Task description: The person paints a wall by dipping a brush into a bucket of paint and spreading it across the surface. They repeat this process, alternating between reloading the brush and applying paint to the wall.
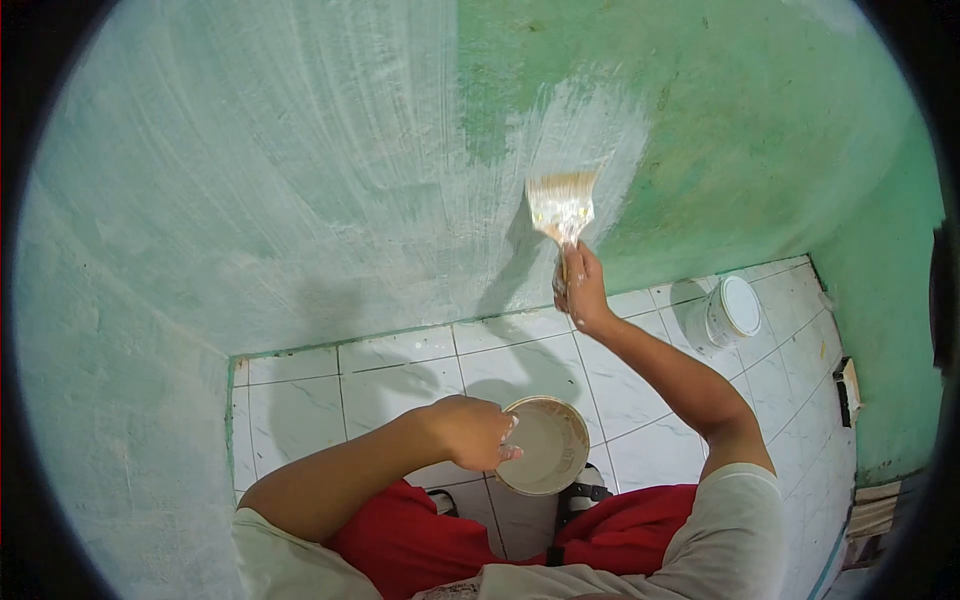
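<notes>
My right hand [583,285] is closed round the handle of a wide paintbrush [562,205], bristles up, over a freshly whitened patch of the wall [590,130]. White paint coats the brush's ferrule and speckles my fingers. Low in front of me, my left hand [478,433] grips the left rim of a round paint bucket [568,425], the thumb over the edge. Pale, whitish liquid paint shows inside it. Left of the brush the wall is streaked white; to its right it is still bare green.
On the tiled floor [400,375], a white lidded tub [738,308] stands near the wall at right. A dark-and-pale object [848,392] rests against the right wall. My shoes flank the area under the bucket. Folded cloth-like items [872,515] lie at lower right.
</notes>
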